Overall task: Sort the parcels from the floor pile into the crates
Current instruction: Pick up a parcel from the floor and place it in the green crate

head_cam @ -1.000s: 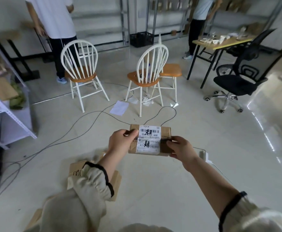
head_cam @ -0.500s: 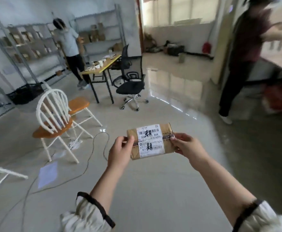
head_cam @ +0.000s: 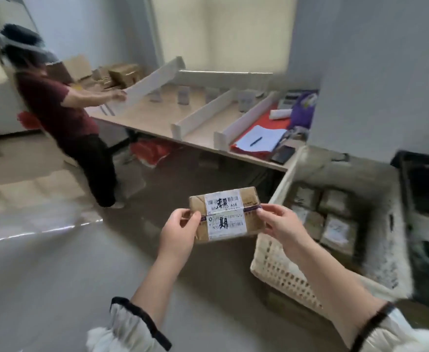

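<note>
Both hands hold one parcel (head_cam: 251, 199) by its short ends: the left hand (head_cam: 180, 232) pinches the left edge between thumb and fingers, and the right hand (head_cam: 282, 224) pinches the right edge the same way. The parcel is in the air at chest height, its white label (head_cam: 223, 219) facing up, just left of a white lattice crate (head_cam: 279, 270) on the floor.

I judge this to be the step between reading the label and dropping the parcel in. The next move calls for choosing a crate (the label's code should decide that), then carrying the parcel to the right over the rim and lowering it onto what already lies inside.

Counts: one parcel in hand. Two crates show, the white one and a dark one (head_cam: 409, 199) at the right edge. The white crate holds about six packed parcels (head_cam: 335, 227), though blur makes that count unsure; what is in the dark one I cannot tell. One other person (head_cam: 63, 110) stands at a table (head_cam: 157, 118).
</note>
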A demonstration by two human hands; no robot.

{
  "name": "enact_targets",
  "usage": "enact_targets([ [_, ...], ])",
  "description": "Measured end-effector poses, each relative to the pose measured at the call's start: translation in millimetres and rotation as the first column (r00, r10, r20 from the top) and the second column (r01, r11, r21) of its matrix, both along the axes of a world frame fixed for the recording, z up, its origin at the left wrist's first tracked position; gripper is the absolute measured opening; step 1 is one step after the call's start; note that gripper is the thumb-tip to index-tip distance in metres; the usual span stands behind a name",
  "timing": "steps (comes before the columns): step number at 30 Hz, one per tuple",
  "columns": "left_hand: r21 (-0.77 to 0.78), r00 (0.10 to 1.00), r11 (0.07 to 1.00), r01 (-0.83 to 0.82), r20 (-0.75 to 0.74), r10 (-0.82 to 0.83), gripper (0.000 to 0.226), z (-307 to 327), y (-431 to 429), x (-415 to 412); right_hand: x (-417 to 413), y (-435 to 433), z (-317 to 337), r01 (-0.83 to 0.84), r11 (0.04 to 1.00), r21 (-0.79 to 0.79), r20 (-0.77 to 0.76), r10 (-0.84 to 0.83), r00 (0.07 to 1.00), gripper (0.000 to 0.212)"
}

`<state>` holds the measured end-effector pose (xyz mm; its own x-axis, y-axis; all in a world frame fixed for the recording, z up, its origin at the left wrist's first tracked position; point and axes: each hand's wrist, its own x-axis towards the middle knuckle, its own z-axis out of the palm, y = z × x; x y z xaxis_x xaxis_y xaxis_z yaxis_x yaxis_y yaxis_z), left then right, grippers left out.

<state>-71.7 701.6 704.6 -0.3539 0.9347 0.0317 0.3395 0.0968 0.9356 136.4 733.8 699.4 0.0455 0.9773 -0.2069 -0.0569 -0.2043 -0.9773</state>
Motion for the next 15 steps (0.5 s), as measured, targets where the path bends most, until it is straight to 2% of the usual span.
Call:
enact_targets([
  [3,-0.017,0.975,0.976,0.215,0.055,-0.214,0.009,-8.7,54.3,109.5,115.6,14.4,0.4,0.198,0.980,0.034,0.084,-0.200,0.976,0.014],
  [7,-0.043,0.886,0.889,0.457,0.110,-0.450,0.005,-20.6,97.4,252.1,249.1,2.2,-4.3,0.419,0.908,0.008,0.145,-0.415,0.898,0.013],
  [11,-0.079,0.794,0.791,0.607,0.104,-0.599,0.003,-35.9,117.1,358.2,331.7,-16.8,-25.7,0.622,0.781,-0.057,0.175,-0.605,0.776,0.011],
  [15,-0.176,0.692,0.671,0.720,0.118,-0.712,0.007,-57.1,135.5,428.5,381.5,-24.4,-48.3,0.747,0.653,-0.126,0.219,-0.716,0.663,0.020],
])
